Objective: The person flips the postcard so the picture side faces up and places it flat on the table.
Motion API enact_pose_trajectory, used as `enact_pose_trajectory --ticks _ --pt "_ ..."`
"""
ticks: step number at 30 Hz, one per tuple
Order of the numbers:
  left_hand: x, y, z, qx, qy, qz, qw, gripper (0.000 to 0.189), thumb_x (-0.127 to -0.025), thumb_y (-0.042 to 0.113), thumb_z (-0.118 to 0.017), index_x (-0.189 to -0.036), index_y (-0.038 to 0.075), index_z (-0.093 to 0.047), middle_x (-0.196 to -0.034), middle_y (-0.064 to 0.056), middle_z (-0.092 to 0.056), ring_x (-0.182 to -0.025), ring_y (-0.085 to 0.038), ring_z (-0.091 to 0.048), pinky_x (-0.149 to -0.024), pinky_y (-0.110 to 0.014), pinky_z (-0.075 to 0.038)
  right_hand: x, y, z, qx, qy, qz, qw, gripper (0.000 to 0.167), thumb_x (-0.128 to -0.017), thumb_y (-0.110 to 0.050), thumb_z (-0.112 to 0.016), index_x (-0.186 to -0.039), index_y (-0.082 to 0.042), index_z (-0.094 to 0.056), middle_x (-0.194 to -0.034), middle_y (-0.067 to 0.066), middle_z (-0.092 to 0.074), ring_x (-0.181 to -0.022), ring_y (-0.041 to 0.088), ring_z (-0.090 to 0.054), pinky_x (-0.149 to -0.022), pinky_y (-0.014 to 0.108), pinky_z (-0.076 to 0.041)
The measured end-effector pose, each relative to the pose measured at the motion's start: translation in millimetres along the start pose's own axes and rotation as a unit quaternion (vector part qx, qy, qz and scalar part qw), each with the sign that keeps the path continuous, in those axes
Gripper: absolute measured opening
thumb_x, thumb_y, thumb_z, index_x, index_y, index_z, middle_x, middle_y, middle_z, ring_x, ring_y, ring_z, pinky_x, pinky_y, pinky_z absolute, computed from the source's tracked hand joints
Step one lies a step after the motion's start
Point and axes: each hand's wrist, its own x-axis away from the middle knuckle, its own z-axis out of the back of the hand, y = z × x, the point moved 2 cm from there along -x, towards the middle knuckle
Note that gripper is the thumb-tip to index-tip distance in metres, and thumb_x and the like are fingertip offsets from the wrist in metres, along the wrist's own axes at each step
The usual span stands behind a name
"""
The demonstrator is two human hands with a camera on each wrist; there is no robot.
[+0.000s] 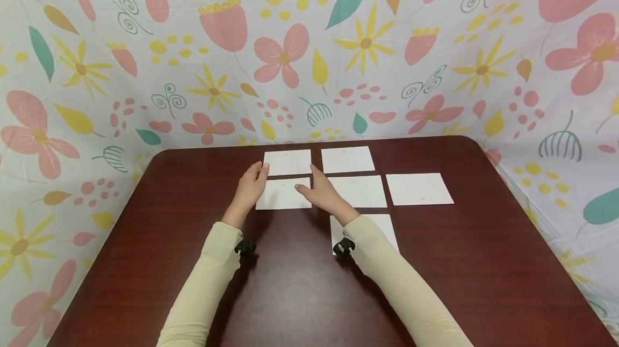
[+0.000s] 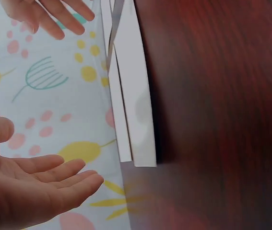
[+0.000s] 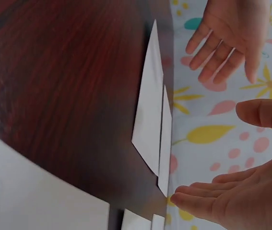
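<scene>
On my feed, the left hand (image 1: 249, 191) and right hand (image 1: 325, 194) are raised, palms facing each other, fingers nearly straight and slightly bent, thumbs spread away; both grasp nothing. In the head view, I see the far-left card (image 1: 290, 162) and middle-left card (image 1: 283, 196) between them. The left thumb tip overlaps the far-left card's edge, while the right thumb overlaps the middle-left card; both wrist views show the hands apart from the cards.

Beyond the right fingertips lies the far-right card (image 1: 348, 159). The centre card (image 1: 362, 191) is partly behind that hand, the outer card (image 1: 419, 189) farther right, and the near card (image 1: 383, 222) partly under the cream sleeve (image 1: 387, 264). All are white rectangles flat on the dark reddish-brown table (image 1: 483, 261); their tiny marks I can't read.
</scene>
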Motion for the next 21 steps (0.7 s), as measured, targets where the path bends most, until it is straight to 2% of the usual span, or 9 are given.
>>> enact_pose_trajectory --ticks 5,12,21 --pt "-0.2 -9.4 0.5 0.009 -0.025 0.029 0.9992 0.06 -0.105 0.035 -0.036 -0.148 -0.005 -0.027 -0.149 -0.024 -0.034 -0.138 -0.037 -0.031 -0.11 -0.049 -0.03 -2.0 3 -6 -0.027 -0.001 -0.035 0.999 0.076 -0.095 -0.026 -0.057 -0.151 0.005 -0.015 -0.156 0.024 -0.019 -0.143 0.038 -0.02 -0.113 0.05 -0.023" --pt "-1.3 -18.4 -0.2 0.024 -0.056 0.064 0.9961 0.055 -0.102 0.015 -0.044 -0.148 -0.008 -0.024 -0.148 -0.029 -0.032 -0.138 -0.043 -0.028 -0.11 -0.051 -0.03 -1.3 8 -13 -0.064 -0.005 -0.069 0.9956 0.076 -0.094 -0.021 -0.057 -0.15 0.007 -0.016 -0.155 0.026 -0.018 -0.143 0.039 -0.016 -0.114 0.051 -0.02" --pt "0.4 -23.1 -2.1 0.003 -0.062 0.081 0.9948 0.056 -0.098 0.006 -0.047 -0.146 -0.011 -0.025 -0.147 -0.031 -0.033 -0.137 -0.042 -0.03 -0.109 -0.049 -0.032 3.9 6 -22 -0.074 -0.007 -0.079 0.9941 0.075 -0.093 -0.017 -0.057 -0.15 0.008 -0.016 -0.155 0.026 -0.019 -0.143 0.038 -0.018 -0.113 0.05 -0.023"
